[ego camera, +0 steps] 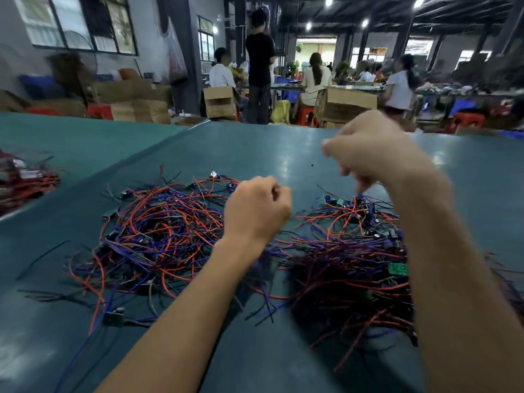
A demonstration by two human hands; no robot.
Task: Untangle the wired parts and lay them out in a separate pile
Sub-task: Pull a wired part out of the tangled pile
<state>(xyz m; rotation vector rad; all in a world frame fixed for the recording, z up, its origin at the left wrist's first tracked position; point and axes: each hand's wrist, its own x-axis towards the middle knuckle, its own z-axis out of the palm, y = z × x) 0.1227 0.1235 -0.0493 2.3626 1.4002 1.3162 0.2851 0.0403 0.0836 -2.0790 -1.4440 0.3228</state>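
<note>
**Over the wire heaps, two curled hands**

Across the smooth, faintly glossy teal tabletop (pixel 255 148) sprawls a loose heap (pixel 158 236) of thin, insulated red, blue and black wires. They loop and cross one another, with small flat boards at some ends. Just right of the loose heap lies a dense heap (pixel 354 268) of the same wires, packed darker and tighter. A green rectangular board (pixel 397 268) and stubby dark cylinders (pixel 394 236) show in it.

The left hand (pixel 256 211) hovers at the loose heap's right edge, fingers curled into the palm and thumb against the forefinger. Whether it pinches a wire I cannot tell. The right hand (pixel 365 154) is raised beyond and right of the loose heap. It is blurred, with fingers bent downward, and its grasp cannot be made out either.

Far left of the loose heap sits a blurred bundle (pixel 25 182) of red wires.
</note>
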